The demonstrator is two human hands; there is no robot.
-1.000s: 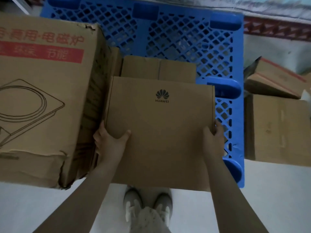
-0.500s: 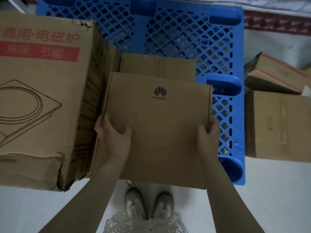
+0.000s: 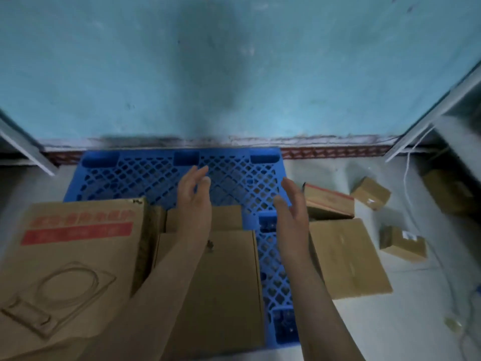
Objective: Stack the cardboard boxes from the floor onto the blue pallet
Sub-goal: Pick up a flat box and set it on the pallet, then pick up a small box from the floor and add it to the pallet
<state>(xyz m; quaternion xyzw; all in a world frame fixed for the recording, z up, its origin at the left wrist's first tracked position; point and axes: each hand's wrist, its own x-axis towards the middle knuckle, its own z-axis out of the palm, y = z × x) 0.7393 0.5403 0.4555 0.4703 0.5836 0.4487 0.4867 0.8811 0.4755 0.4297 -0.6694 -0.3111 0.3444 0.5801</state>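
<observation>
Head view: I see left hand [image 3: 194,198] and right hand [image 3: 290,207] hovering above the blue pallet [image 3: 145,175], palms facing, fingers [image 3: 199,173] released, straight; the flat cardboard box [image 3: 226,282] lies on the pallet below.

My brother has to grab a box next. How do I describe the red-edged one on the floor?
Find the blue pallet by the teal wall. On the floor at its right side lies a large plain cardboard box, and just behind that, toward the wall, sits the red-edged box. No other floor box has a red stripe.
</observation>
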